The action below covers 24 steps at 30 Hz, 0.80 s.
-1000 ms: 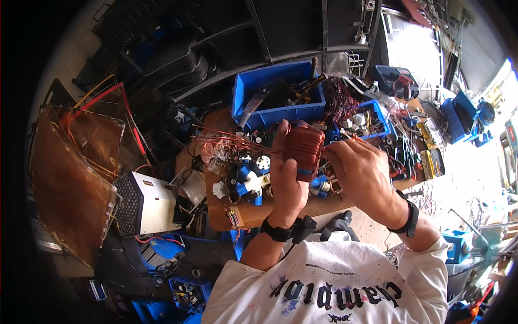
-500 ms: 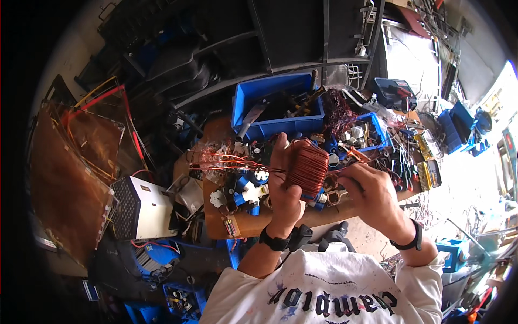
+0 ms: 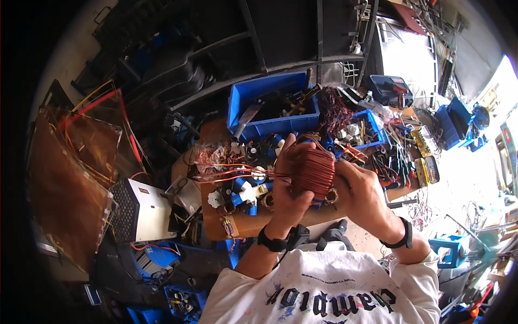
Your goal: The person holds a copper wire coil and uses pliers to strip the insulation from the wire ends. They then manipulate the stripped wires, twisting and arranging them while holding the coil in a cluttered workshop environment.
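Note:
A thick coil wound with copper-coloured wire [image 3: 317, 175] is held up over the near part of the bench. My left hand [image 3: 289, 202] grips it from the left side, thumb below and fingers above. Long wire leads [image 3: 229, 174] run out to the left from beside that hand. Against the coil's right side, my right hand [image 3: 362, 193] has its fingers closed in a pinch. Its fingertips are partly hidden, and what they hold cannot be made out.
On the wooden bench [image 3: 253, 225] lie blue-and-white plastic parts [image 3: 249, 191] and several pliers [image 3: 396, 167]. Farther back stand a large blue bin [image 3: 278, 125] with tools, a tangle of dark red wire [image 3: 335, 110] and a smaller blue tray [image 3: 372, 121]. A white metal box [image 3: 150, 208] is at left.
My right hand has come in from the right to the coil's side. The coil and my left hand have shifted slightly right, and the coil is turned a little.

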### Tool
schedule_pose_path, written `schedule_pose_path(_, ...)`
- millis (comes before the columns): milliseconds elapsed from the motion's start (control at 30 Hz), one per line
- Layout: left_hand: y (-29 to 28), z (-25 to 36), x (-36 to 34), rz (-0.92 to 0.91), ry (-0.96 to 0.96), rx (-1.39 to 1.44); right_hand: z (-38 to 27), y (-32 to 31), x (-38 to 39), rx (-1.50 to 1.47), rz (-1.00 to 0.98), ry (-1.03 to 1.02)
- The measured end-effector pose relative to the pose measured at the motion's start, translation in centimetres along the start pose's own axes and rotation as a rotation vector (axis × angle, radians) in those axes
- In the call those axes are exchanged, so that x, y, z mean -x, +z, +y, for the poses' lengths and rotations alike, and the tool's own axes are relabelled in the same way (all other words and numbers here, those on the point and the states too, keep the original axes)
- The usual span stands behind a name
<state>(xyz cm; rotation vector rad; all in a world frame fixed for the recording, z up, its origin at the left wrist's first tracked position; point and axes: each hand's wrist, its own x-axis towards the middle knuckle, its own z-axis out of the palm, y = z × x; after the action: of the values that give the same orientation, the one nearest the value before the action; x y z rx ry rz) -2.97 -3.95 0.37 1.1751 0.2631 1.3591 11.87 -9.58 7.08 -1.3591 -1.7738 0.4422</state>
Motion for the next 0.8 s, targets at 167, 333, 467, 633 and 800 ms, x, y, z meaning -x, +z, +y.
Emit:
schedule_pose_path(167, -0.2, -0.6, -0.4, -0.015, 0.022, -0.034, 0.4, 0.7, 0.5, 0.021, 0.024, 0.052)
schedule_pose_path(333, -0.7, -0.9, -0.6, 0.025, 0.064, -0.033, 1.1, 1.1, 0.4, -0.081, 0.042, 0.099)
schedule_pose_path(467, -0.9, -1.0, -0.3, 0.05, 0.067, -0.008, 1.9, 0.7, 1.0, -0.084, -0.006, 0.162)
schedule_pose_path(633, -1.1, -1.3, 0.0, 0.037, 0.094, -0.022, 1.8, -0.7, 1.4, -0.134, -0.144, 0.367)
schedule_pose_path(800, -1.0, -1.2, 0.1, -0.01, 0.043, -0.01, 2.6, 0.8, 2.0, -0.146, 0.015, 0.216)
